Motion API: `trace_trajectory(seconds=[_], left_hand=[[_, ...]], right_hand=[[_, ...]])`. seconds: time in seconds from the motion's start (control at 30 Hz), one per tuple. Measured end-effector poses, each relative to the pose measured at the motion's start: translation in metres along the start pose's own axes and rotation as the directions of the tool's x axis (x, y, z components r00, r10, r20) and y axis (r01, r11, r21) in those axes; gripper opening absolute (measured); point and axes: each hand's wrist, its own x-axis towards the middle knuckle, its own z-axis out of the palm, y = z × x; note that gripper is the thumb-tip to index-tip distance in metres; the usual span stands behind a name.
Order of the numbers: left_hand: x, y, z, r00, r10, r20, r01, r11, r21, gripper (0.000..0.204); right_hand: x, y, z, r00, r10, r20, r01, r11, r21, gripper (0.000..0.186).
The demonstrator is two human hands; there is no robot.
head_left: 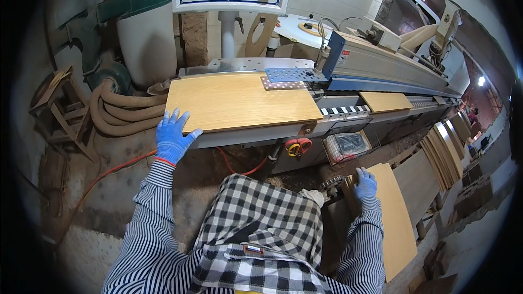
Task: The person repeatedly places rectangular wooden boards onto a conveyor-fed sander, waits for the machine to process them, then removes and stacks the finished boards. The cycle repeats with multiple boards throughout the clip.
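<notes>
1. The right hand (365, 184) is placed at the left edge of a low-lying wood board (395, 226), near its far end. The fingers are bent around that edge, presumably so the board is steadied there; whether it is firmly gripped cannot be told.

2. The left hand (171, 137) is set, open, on the near left corner of a wood panel (239, 100). The fingers are spread over the top and the thumb is laid along the near edge, probably so that the panel is guided and held level from its trailing end.

3. The panel is supported by the machine table (218, 140), ahead and to the right of the left hand, and ahead and to the left of the right hand.

4. Beyond the left hand, the panel's far right part is covered by a blue perforated plate (289, 74), likely mounted as a guard.

5. Well ahead of the right hand, a second panel (385, 102) is carried flat on the same machine, apart from the first.
</notes>
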Motion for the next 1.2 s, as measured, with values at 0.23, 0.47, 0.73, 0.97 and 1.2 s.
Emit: trace_trajectory(seconds=[0.23,0.47,0.73,0.97,1.2], left_hand=[[0.001,0.001,0.003,1.000,0.014,-0.009,-0.014,1.000,-0.024,0.068],[-0.001,-0.004,0.006,1.000,-0.009,-0.024,0.008,0.999,-0.043,0.071],[-0.002,-0.004,0.005,1.000,-0.004,-0.022,0.003,0.998,-0.055,0.071],[0.001,-0.004,0.002,1.000,0.005,0.008,-0.005,0.999,-0.053,0.069],[-0.007,-0.035,-0.001,0.999,0.032,0.021,-0.028,0.988,-0.150,0.060]], right_hand=[[-0.045,-0.029,0.001,0.997,-0.006,-0.074,0.009,0.999,0.043,0.052],[-0.128,-0.097,-0.036,0.939,-0.066,-0.336,0.148,0.963,0.225,0.042],[-0.204,-0.016,0.049,0.711,0.443,0.547,-0.003,-0.776,0.631,0.057],[-0.200,-0.009,0.045,0.348,0.725,0.594,0.142,-0.667,0.731,0.071],[-0.209,-0.058,0.024,0.470,0.587,0.659,0.113,-0.780,0.615,0.063]])
